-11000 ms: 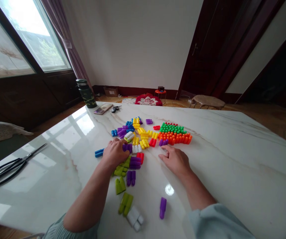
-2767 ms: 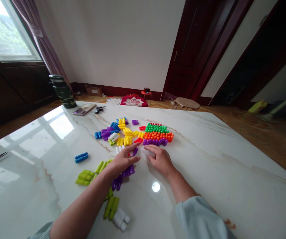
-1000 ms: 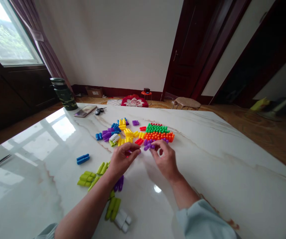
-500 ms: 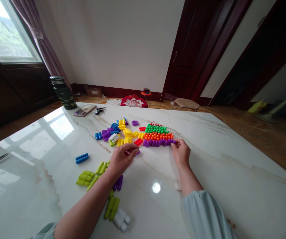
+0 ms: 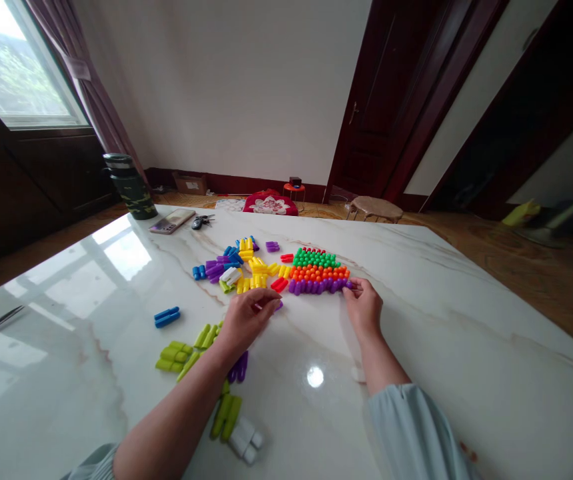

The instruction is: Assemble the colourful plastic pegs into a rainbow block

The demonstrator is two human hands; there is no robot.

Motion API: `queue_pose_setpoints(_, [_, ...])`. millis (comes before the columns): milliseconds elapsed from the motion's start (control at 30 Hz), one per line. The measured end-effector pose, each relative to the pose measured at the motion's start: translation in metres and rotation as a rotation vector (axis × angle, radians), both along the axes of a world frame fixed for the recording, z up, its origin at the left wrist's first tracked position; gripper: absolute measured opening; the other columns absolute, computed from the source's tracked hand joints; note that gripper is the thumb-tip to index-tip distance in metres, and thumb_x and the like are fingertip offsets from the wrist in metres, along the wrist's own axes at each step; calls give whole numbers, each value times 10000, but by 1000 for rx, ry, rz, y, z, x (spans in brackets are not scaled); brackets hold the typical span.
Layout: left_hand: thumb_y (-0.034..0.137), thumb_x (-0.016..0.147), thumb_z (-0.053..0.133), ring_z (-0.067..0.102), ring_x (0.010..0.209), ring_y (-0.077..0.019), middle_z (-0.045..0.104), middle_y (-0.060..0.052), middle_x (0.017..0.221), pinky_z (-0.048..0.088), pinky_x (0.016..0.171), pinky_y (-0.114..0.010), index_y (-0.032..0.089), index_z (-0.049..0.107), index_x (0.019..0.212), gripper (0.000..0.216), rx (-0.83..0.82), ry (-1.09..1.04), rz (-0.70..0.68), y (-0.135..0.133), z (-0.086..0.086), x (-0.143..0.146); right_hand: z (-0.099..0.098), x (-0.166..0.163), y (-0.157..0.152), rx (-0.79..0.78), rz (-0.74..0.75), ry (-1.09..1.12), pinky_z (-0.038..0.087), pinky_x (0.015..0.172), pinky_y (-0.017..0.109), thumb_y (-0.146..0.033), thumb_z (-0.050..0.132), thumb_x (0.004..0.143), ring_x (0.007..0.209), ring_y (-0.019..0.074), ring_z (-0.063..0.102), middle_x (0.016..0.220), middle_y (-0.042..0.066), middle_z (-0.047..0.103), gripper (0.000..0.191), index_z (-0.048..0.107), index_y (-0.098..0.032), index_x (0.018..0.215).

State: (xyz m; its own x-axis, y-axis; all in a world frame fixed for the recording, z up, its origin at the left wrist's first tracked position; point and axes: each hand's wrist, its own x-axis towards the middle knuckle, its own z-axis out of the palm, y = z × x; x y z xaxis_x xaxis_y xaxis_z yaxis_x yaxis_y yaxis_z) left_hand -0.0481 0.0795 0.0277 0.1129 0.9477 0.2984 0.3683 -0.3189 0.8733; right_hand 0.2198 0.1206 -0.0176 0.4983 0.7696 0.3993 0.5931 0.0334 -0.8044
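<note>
The purple row [image 5: 316, 287] edges the orange-and-green block panel [image 5: 319, 265] mid-bench [image 5: 466, 333] — our right hand [image 5: 365, 305] pinches its right end. Our left hand [image 5: 245, 321] curls closed over a loose purple block [image 5: 278, 306] — lime blocks [image 5: 174, 355] lie nearer us.

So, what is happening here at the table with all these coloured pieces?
A person handles coloured pegs on a marble table. The right hand has its fingers on the right end of a purple row, which lies against an orange row and a green row. The left hand lies over a loose purple peg. More loose pegs lie to the left.
</note>
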Motion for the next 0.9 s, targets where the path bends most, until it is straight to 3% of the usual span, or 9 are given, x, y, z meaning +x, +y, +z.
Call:
queue_pose_setpoints(233, [311, 802, 628, 625, 644, -157, 719, -33, 782, 509, 654, -267, 209, 728, 839, 148, 44, 14, 44, 1, 1, -1, 11, -9, -9, 95, -181, -186, 467, 679, 321, -193, 496, 622, 655, 160, 559, 980, 63, 634, 393, 618, -187, 995])
queue_pose_setpoints(367, [226, 818, 552, 646, 803, -184, 710, -47, 906, 511, 801, -314, 215, 707, 912, 182, 171, 117, 170, 2, 2, -16, 20, -19, -14, 286, -120, -252, 471, 717, 321, -159, 475, 679, 714, 168, 568, 989, 70, 605, 363, 589, -186, 1023])
queue_pose_setpoints(467, [151, 788, 508, 626, 954, -228, 677, -78, 1042, 482, 898, -372, 204, 662, 1070, 325, 156, 284, 320, 9, 3, -37, 23, -23, -16, 360, -52, -257, 486, 695, 317, -140, 469, 713, 679, 153, 556, 1043, 91, 598, 337, 582, -180, 1028])
queue_pose_setpoints(567, [102, 707, 541, 543, 1127, -309, 606, -139, 1210, 418, 989, -456, 176, 553, 1272, 570, 72, 580, 357, 28, 6, -60, 24, -24, -18, 379, -45, -237, 499, 692, 320, -133, 474, 730, 651, 136, 546, 1075, 96, 594, 308, 586, -178, 1013])
queue_pose_setpoints(667, [80, 630, 594, 385, 1300, -386, 480, -157, 1396, 364, 1025, -532, 215, 445, 1391, 787, -8, 851, 271, 58, 12, -79, 23, -24, -18, 382, -15, -229, 511, 712, 333, -137, 478, 745, 681, 145, 563, 1060, 86, 605, 278, 603, -184, 989])
queue_pose_setpoints(767, [84, 574, 643, 206, 1398, -447, 325, -146, 1524, 318, 1033, -609, 268, 430, 1413, 884, -79, 1031, 90, 89, 18, -94, 21, -25, -16, 363, 55, -224, 521, 702, 328, -132, 477, 752, 695, 151, 575, 1001, 73, 618, 222, 635, -185, 898])
queue_pose_setpoints(900, [147, 557, 676, 421, 1300, -375, 466, -143, 1422, 372, 1043, -481, 248, 444, 1403, 883, -62, 1028, -114, 118, 25, -111, 19, -25, -15, 352, 89, -210, 526, 690, 320, -130, 486, 755, 690, 149, 582, 956, 68, 619, 194, 656, -177, 835])
